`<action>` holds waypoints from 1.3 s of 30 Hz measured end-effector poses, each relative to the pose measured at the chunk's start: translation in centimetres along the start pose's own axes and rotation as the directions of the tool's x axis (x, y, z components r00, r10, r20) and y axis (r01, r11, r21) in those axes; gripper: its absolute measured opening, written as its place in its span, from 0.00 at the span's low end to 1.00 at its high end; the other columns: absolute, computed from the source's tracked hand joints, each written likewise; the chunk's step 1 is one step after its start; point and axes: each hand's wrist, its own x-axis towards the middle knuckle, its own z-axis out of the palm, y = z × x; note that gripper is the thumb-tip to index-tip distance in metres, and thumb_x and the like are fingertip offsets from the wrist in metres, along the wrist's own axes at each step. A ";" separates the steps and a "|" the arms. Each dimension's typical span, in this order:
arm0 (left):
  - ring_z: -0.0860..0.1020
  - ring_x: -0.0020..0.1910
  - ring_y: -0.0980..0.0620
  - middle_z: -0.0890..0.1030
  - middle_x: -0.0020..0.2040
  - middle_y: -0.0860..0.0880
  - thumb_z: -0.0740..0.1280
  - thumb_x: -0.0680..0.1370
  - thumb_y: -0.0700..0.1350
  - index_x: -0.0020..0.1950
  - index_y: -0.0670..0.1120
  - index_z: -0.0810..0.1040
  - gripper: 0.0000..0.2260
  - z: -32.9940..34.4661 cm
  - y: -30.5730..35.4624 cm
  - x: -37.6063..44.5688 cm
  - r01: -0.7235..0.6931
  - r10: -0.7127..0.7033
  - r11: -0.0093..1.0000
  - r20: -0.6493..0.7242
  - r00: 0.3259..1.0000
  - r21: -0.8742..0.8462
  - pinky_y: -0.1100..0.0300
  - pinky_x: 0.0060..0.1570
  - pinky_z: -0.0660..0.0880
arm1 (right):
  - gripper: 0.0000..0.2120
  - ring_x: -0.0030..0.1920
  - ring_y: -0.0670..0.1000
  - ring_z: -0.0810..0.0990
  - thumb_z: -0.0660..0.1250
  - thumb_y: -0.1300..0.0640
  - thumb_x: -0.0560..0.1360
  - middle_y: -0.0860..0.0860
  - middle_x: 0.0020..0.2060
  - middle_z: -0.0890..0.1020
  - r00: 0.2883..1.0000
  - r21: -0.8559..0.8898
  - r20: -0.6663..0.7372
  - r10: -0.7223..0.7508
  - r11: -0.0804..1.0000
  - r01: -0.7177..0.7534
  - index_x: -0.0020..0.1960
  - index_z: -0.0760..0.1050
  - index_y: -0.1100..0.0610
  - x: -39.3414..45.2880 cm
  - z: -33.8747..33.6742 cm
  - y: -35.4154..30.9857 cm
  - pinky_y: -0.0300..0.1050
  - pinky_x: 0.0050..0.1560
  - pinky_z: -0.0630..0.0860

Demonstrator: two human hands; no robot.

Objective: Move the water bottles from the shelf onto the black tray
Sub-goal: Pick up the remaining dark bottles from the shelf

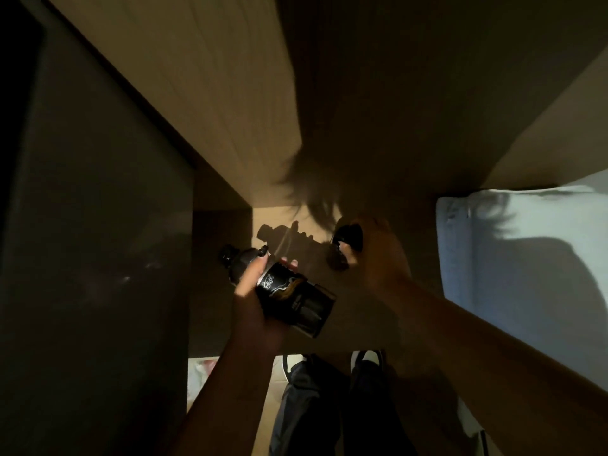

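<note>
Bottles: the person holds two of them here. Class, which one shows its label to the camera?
The bottle in the left hand: its dark printed label faces up. The other bottle, in the right hand, is mostly hidden in shadow.

Dim interior viewed from above. A dark glossy panel occupied the left side; a pale wood-grain surface ran diagonally beside it, lit at an angle. Heavy shadow covered the centre. A white cushioned surface lay at right.
</note>
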 end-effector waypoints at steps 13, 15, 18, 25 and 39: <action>0.80 0.41 0.47 0.81 0.42 0.45 0.68 0.72 0.49 0.47 0.44 0.78 0.10 7.0 1.7 -11.1 0.035 -0.019 0.995 0.158 0.987 -0.095 0.46 0.56 0.74 | 0.16 0.52 0.46 0.74 0.73 0.58 0.69 0.47 0.51 0.71 0.929 0.022 -0.094 -0.358 0.932 0.362 0.55 0.76 0.52 -10.5 -20.1 -10.2 0.28 0.49 0.66; 0.80 0.41 0.46 0.80 0.41 0.45 0.70 0.70 0.48 0.49 0.45 0.77 0.11 8.0 1.4 -12.9 0.065 -0.044 0.989 0.158 0.986 -0.135 0.46 0.55 0.75 | 0.16 0.53 0.47 0.74 0.73 0.58 0.69 0.48 0.51 0.71 0.913 0.007 -0.103 -0.396 0.917 0.398 0.55 0.76 0.51 -12.0 -22.9 -11.6 0.30 0.51 0.67; 0.78 0.48 0.42 0.78 0.47 0.42 0.73 0.66 0.49 0.52 0.45 0.76 0.18 9.4 1.0 -15.5 0.090 -0.068 0.987 0.165 0.984 -0.135 0.43 0.65 0.68 | 0.15 0.54 0.49 0.75 0.72 0.58 0.71 0.49 0.53 0.71 0.891 0.018 -0.124 -0.438 0.896 0.443 0.56 0.76 0.51 -14.3 -26.0 -13.5 0.38 0.54 0.74; 0.79 0.45 0.44 0.79 0.43 0.44 0.70 0.70 0.49 0.46 0.43 0.79 0.11 12.9 0.5 -20.1 -0.098 0.111 0.993 0.209 0.972 -0.073 0.43 0.63 0.69 | 0.14 0.48 0.45 0.75 0.71 0.56 0.71 0.45 0.48 0.72 0.843 0.060 -0.212 -0.495 0.854 0.517 0.57 0.76 0.55 -17.7 -30.6 -15.2 0.33 0.50 0.73; 0.81 0.42 0.43 0.82 0.44 0.41 0.79 0.56 0.48 0.49 0.41 0.79 0.25 19.6 -6.3 -26.1 -0.201 0.231 0.973 0.428 0.874 -0.115 0.48 0.44 0.79 | 0.19 0.55 0.38 0.74 0.66 0.40 0.67 0.41 0.53 0.72 0.711 0.301 -0.255 -0.656 0.645 0.703 0.56 0.74 0.43 -22.0 -36.3 -12.9 0.35 0.57 0.73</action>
